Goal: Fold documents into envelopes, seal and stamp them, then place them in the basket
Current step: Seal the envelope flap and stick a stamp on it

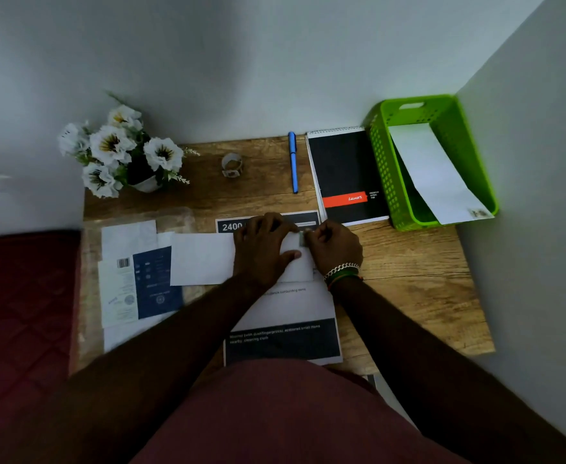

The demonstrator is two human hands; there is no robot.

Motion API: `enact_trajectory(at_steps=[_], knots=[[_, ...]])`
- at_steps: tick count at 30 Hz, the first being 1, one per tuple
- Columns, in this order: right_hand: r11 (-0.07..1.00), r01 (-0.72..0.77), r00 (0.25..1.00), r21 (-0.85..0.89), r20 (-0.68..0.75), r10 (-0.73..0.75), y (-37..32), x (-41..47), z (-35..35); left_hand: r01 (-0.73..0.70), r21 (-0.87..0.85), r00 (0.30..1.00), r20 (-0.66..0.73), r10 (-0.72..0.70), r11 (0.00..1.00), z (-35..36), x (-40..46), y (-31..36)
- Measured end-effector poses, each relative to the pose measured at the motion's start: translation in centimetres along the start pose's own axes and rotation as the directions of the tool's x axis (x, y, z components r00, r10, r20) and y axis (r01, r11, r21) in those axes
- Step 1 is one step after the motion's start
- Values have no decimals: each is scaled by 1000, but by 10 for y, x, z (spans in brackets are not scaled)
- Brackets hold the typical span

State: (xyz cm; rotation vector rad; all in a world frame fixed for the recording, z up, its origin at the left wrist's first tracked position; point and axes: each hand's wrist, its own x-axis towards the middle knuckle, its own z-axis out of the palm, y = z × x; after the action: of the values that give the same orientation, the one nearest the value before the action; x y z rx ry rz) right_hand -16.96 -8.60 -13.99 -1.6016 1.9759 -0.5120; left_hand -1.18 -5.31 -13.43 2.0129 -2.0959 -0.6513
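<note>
I take this to be the stamping step. The plain white paper envelope (pixel 204 259) lies flat on the wooden bench (pixel 409 279), well short of the green perforated plastic basket (pixel 385 169) at the bench's far right, on top of a printed sheet with dark bands (pixel 281 339).

My left hand (pixel 263 249) is spread palm-down over the envelope's right half, fingers flat, I judge to keep it from sliding. My right hand (pixel 333 249) sits just beside it, its fingers curled and pinching a small greenish stamp (pixel 302 236) at the envelope's upper right corner. Both forearms reach straight in from the near edge.

The basket already holds one white stamped envelope (pixel 435 172), leaning against its wall.
</note>
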Motion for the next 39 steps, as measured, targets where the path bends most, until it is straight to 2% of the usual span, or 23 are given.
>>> enact_trajectory(at_steps=[10,24,34,39], knots=[[994,91,996,61,5,-91,11,2,-2,13,80,1000,6,-13,997,5,0,2],[976,194,981,99,-2,-195,23,-3,0,-11,43,1000,5,10,999,6,0,2],[975,220,974,22,-66,-218,14,-13,3,-16,19,1000,-15,16,1000,6,0,2],[967,254,966,5,-37,-254,20,-9,3,-30,19,999,-26,31,999,6,0,-1]])
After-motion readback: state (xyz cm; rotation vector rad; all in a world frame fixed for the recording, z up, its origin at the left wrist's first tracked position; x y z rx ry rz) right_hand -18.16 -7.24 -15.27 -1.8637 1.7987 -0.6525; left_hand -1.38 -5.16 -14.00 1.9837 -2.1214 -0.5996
